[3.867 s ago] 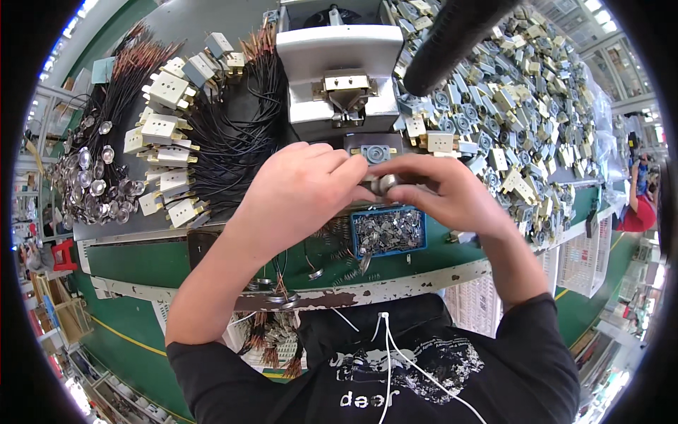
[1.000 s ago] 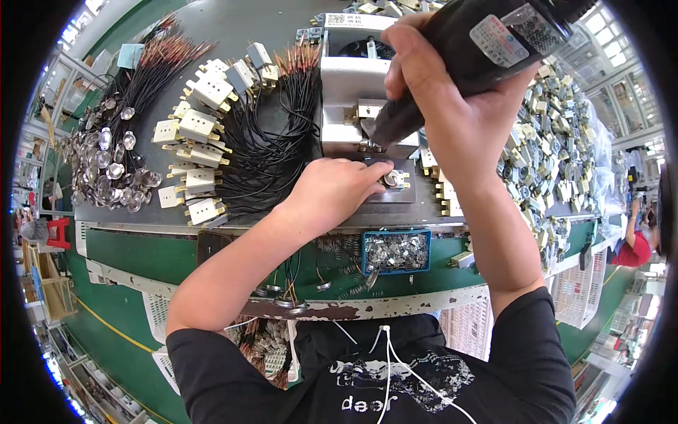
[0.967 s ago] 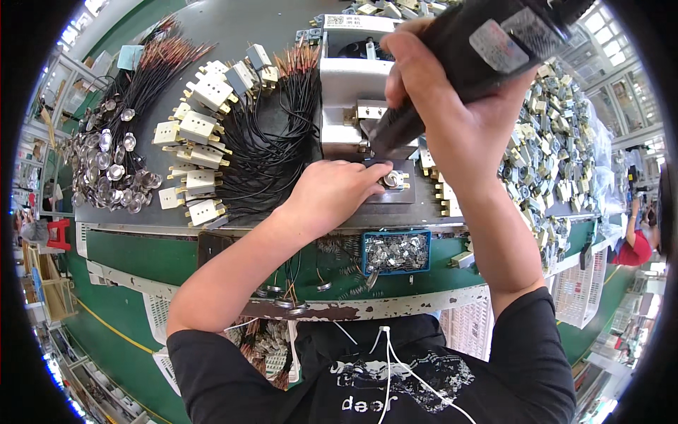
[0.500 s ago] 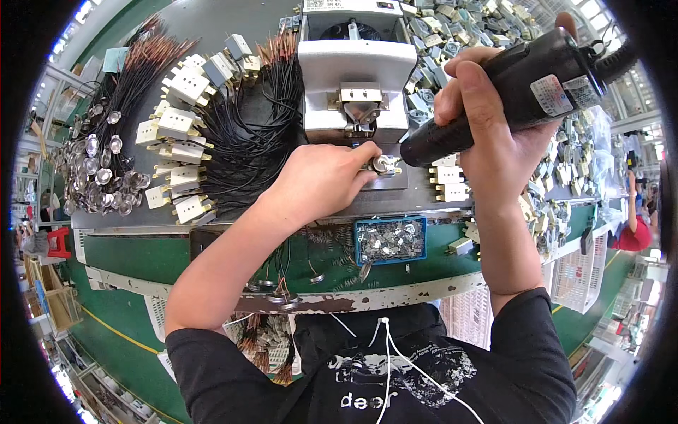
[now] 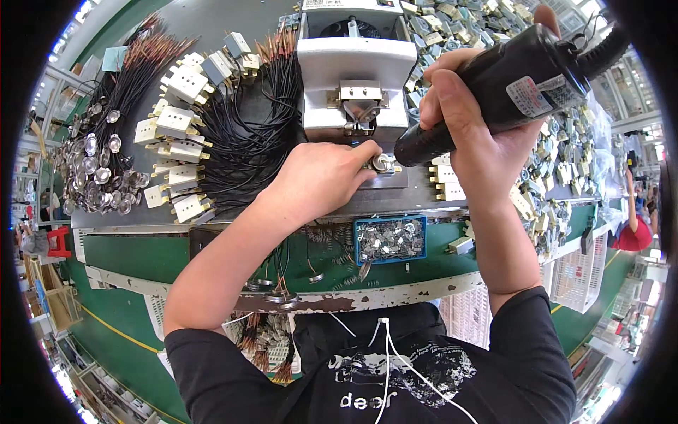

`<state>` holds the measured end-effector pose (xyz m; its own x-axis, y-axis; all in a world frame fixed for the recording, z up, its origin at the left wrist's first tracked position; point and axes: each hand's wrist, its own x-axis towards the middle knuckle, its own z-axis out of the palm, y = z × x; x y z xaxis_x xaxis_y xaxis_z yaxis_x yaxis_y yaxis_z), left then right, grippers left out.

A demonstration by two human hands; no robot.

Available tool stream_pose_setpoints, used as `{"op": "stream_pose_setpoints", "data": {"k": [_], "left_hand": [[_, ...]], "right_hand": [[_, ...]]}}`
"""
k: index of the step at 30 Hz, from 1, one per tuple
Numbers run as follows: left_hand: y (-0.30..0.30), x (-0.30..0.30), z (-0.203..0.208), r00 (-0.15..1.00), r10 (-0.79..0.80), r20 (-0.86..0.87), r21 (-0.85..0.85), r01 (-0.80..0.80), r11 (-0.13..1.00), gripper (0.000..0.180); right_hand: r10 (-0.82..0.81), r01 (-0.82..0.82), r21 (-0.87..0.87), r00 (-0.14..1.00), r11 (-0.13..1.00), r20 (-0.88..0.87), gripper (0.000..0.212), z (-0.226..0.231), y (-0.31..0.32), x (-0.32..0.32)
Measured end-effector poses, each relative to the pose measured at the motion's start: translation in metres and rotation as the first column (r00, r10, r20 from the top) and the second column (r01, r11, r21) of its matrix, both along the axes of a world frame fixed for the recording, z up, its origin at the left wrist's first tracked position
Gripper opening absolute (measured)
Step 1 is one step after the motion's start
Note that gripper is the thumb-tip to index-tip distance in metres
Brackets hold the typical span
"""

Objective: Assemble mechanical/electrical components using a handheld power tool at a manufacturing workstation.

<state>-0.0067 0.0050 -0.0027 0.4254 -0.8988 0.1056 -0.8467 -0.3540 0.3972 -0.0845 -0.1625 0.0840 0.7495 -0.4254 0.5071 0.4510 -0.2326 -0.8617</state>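
My right hand is wrapped round a black electric screwdriver, which tilts down to the left. Its nose is right beside a small part with a round metal top, in front of the silver machine. My left hand is closed at that part from the left, thumb and forefinger against it. The part sits on a small metal block. The screwdriver's bit is too small to make out, so I cannot tell whether it touches the part.
A silver-grey machine stands behind my hands. To the left are black wires with white blocks and a heap of round metal discs. Small blocks pile up on the right. Nearer me is a blue tray of metal pieces.
The screwdriver and my right hand have shifted slightly left, bringing the nose closer to the part. My left hand has stayed almost still.
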Motion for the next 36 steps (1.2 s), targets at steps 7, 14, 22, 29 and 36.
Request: {"op": "stream_pose_setpoints", "data": {"k": [7,14,22,29,36], "left_hand": [[-0.002,0.001,0.001,1.0,-0.008,0.023,0.036,0.007,0.999,0.026],[-0.001,0.006,0.001,0.999,-0.051,-0.007,0.013,0.051,0.999,0.028],[-0.002,0.008,0.001,0.998,-0.069,-0.002,0.025,0.069,0.997,0.029],[-0.002,0.008,0.002,0.998,-0.064,0.014,0.065,0.062,0.996,0.03],[0.0,0.008,-0.002,0.997,-0.068,0.036,0.022,0.068,0.997,0.029]], "right_hand": [[0.166,-0.15,-0.101,0.971,0.984,0.173,0.093,-0.013,-0.009,0.004],[0.169,-0.158,-0.085,0.976,0.984,0.14,0.094,-0.015,-0.012,0.006],[0.223,-0.196,-0.145,0.955,0.97,0.198,0.096,-0.019,-0.013,0.011],[0.198,-0.191,-0.067,0.972,0.979,0.13,0.098,-0.015,-0.007,0.008],[0.14,-0.124,-0.137,0.984,0.983,0.111,0.073,-0.015,-0.002,0.004]]}}
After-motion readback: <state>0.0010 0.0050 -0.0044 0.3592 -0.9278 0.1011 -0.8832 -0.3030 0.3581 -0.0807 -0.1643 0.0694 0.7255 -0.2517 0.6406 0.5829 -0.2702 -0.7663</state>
